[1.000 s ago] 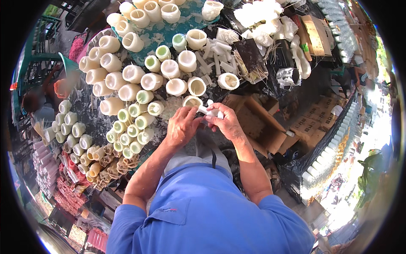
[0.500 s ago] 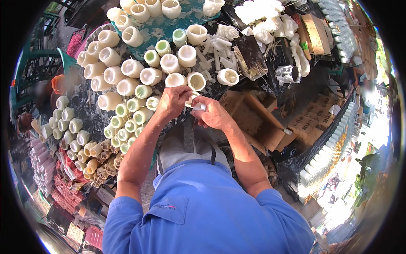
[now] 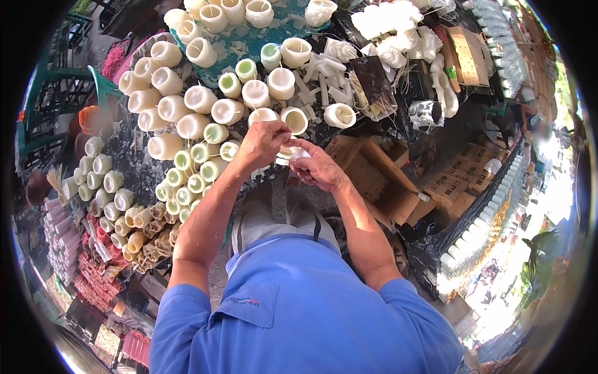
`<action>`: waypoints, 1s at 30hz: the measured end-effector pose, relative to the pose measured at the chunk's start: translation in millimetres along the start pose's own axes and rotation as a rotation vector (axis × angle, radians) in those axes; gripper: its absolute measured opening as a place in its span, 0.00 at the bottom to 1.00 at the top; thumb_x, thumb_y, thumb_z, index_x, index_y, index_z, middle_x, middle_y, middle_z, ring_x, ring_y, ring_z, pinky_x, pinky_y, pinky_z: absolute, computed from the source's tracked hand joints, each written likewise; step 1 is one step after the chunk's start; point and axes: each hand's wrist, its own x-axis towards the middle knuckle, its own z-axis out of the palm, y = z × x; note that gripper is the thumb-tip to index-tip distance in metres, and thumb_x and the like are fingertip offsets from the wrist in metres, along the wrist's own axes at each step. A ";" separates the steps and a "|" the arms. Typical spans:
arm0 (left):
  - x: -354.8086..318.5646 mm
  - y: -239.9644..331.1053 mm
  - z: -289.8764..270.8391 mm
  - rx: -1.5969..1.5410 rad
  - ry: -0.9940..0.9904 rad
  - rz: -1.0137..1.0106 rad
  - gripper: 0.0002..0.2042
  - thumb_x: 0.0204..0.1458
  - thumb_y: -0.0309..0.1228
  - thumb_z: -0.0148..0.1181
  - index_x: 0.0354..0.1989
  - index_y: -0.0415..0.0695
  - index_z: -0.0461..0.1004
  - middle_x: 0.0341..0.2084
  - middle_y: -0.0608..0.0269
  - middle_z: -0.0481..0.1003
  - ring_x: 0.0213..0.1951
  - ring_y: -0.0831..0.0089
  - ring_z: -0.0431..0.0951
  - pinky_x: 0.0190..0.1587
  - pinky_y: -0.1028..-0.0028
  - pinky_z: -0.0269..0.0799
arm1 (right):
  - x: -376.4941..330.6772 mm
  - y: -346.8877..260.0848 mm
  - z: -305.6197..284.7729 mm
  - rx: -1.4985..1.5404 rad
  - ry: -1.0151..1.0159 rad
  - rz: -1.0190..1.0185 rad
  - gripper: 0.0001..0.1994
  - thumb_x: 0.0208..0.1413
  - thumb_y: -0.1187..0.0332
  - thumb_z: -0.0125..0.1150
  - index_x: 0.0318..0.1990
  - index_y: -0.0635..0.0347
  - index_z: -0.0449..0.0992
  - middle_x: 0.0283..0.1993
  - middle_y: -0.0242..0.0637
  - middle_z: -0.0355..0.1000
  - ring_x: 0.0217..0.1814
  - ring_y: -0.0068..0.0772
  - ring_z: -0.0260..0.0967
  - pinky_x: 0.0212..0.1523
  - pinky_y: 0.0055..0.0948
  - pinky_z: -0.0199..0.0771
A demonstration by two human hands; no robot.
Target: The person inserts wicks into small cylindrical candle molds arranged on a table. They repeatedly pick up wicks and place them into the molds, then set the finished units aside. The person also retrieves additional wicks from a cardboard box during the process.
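At the table's near edge my left hand [image 3: 263, 146] is closed in a pinch. What its fingertips hold, if anything, is too small to make out. Close beside it on the right, my right hand [image 3: 319, 167] has its thumb and fingers closed on a small white piece [image 3: 301, 153], partly covered by the fingers. A pale cup-shaped candle [image 3: 283, 157] shows between the two hands, mostly hidden by them. Just beyond stand two more hollow cream candles, one [image 3: 294, 120] with a wick lying across its rim.
Rows of cream candles [image 3: 199, 98] and pale green candles [image 3: 194, 183] spread over the dark table to the left. White wax sticks [image 3: 324, 87] lie heaped ahead. Open cardboard boxes [image 3: 367, 171] stand low on my right, beside a table edge lined with white candles [image 3: 464, 240].
The view has shifted slightly, so the table's things sit a little further right. My hands stay close together, with the right fingers turned slightly over the white piece.
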 end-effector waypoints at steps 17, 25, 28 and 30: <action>-79.4 -20.7 40.1 -0.148 0.169 -0.129 0.11 0.64 0.31 0.68 0.49 0.38 0.87 0.36 0.53 0.89 0.37 0.75 0.87 0.45 0.70 0.81 | -6.1 -39.8 2.8 -1.331 0.056 -0.220 0.30 0.63 0.72 0.65 0.74 0.51 0.67 0.50 0.59 0.82 0.52 0.66 0.80 0.50 0.56 0.78; -82.9 -21.4 45.8 -0.113 0.219 -0.058 0.09 0.64 0.30 0.67 0.48 0.40 0.88 0.37 0.51 0.88 0.39 0.67 0.89 0.46 0.68 0.81 | 3.1 -22.2 7.5 -1.221 0.242 -0.756 0.20 0.63 0.75 0.66 0.62 0.66 0.76 0.49 0.56 0.81 0.54 0.63 0.79 0.55 0.50 0.81; -83.1 -20.4 48.7 -0.112 0.190 0.008 0.09 0.63 0.28 0.67 0.47 0.40 0.87 0.37 0.51 0.88 0.39 0.64 0.89 0.46 0.67 0.81 | 6.8 -15.7 13.6 -1.196 0.239 -0.746 0.18 0.63 0.77 0.66 0.60 0.68 0.78 0.54 0.57 0.80 0.58 0.61 0.78 0.61 0.48 0.80; -81.6 -19.8 50.3 -0.100 0.200 0.039 0.08 0.62 0.27 0.67 0.46 0.39 0.87 0.38 0.51 0.88 0.39 0.63 0.89 0.46 0.67 0.81 | 9.0 -15.0 15.5 -1.180 0.249 -0.760 0.18 0.63 0.77 0.66 0.60 0.68 0.79 0.55 0.57 0.80 0.59 0.62 0.78 0.61 0.48 0.79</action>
